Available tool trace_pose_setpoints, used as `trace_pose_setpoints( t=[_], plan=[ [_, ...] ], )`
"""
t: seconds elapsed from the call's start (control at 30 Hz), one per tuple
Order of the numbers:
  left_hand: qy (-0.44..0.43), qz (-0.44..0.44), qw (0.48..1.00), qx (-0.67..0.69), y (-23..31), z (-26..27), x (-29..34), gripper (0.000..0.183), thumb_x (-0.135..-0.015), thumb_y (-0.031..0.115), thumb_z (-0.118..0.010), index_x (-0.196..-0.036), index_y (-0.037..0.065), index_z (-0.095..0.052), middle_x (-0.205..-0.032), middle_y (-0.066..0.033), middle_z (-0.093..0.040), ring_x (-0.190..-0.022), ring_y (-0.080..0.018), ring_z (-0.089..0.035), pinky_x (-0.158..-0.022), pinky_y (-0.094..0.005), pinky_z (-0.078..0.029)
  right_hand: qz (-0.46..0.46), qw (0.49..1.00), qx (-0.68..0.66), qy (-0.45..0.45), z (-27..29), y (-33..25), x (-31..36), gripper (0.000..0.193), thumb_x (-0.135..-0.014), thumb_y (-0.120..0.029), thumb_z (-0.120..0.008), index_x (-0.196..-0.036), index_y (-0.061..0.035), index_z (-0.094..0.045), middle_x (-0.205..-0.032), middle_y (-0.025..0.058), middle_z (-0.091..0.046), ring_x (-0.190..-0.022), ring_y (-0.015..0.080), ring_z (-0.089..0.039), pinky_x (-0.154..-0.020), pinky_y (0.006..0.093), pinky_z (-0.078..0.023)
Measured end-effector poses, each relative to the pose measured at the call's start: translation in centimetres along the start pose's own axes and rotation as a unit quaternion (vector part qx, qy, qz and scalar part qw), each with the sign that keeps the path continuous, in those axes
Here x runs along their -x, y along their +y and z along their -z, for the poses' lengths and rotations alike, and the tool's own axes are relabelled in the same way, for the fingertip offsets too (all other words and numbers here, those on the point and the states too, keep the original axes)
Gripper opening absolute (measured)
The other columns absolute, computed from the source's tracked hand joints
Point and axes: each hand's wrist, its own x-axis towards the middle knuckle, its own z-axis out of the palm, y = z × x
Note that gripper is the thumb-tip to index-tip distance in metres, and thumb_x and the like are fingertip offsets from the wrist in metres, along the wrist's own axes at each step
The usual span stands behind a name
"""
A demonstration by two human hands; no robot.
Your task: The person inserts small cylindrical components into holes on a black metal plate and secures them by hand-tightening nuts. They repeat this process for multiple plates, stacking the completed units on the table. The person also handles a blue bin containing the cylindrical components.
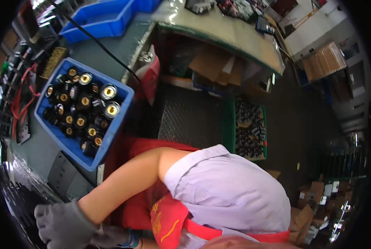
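Note:
My right hand [64, 224], in a grey glove, reaches across to the lower left at the end of a bare forearm. Its fingers are curled, and whatever they may hold is hidden from view. Close behind it, at the lower edge, is my left hand [108, 236], also gloved, with a blue band [131, 238] at the wrist. Its fingers are dark and mostly covered. Above the hands, a dark flat plate with holes [67, 176] lies on the bench. Beyond that sits a blue bin [125, 108] full of black cylindrical parts with brass-coloured centres.
Another blue tray [100, 18] stands at the far left of the green bench [96, 50], crossed by a black cable [96, 39]. Red cord [21, 103] and metal parts crowd the left side. A green crate [265, 124] of small parts rests on the floor, with cardboard boxes [302, 220] lower right.

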Motion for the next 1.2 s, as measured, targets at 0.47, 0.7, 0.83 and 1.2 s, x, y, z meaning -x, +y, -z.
trace_pose_setpoints(
  t=[0.47, 0.7, 0.83, 1.2],
  plan=[
    [-0.206, 0.051, 0.969, -0.128, 4.7, -2.1, -5.6, 0.056, -0.100, 0.047, -0.038, -0.122, 0.001, -0.062, -0.132, -0.0195, -0.057, -0.124, -0.0362, -0.052, -0.116, -0.0590, -0.020, -0.313, 0.754, 0.384, -0.431, 16.8, 13.4, 7.5, 0.055, -0.091, -0.044, -0.056, -0.135, -0.0118, -0.056, -0.149, 0.0218, -0.039, -0.141, 0.0385, -0.032, -0.115, 0.0551, -0.021],
    [-0.202, 0.053, 0.970, -0.123, 4.6, -2.4, -5.4, 0.054, -0.100, 0.045, -0.039, -0.122, 0.001, -0.061, -0.132, -0.0195, -0.057, -0.123, -0.0364, -0.053, -0.115, -0.0602, -0.020, -0.312, 0.770, 0.382, -0.404, 16.6, 13.6, 7.9, 0.046, -0.090, -0.041, -0.058, -0.123, -0.0094, -0.063, -0.142, 0.0237, -0.045, -0.138, 0.0402, -0.037, -0.113, 0.0547, -0.024],
    [-0.215, 0.049, 0.966, -0.132, 4.8, -2.2, -5.8, 0.044, -0.097, 0.032, -0.045, -0.122, 0.000, -0.062, -0.134, -0.0198, -0.056, -0.127, -0.0338, -0.051, -0.117, -0.0537, -0.021, -0.337, 0.758, 0.373, -0.415, 16.5, 13.2, 7.2, 0.046, -0.089, -0.040, -0.059, -0.122, -0.0080, -0.062, -0.142, 0.0230, -0.045, -0.138, 0.0390, -0.037, -0.114, 0.0539, -0.022],
    [-0.172, 0.047, 0.968, 0.179, 8.1, -5.9, -20.6, 0.040, -0.093, 0.019, -0.050, -0.127, -0.001, -0.058, -0.138, -0.0234, -0.052, -0.130, -0.0408, -0.046, -0.112, -0.0509, -0.031, -0.332, 0.792, 0.347, -0.377, 16.6, 14.2, 8.2, 0.044, -0.083, -0.037, -0.064, -0.116, -0.0079, -0.065, -0.140, 0.0234, -0.046, -0.137, 0.0399, -0.037, -0.113, 0.0546, -0.023]
  ],
)
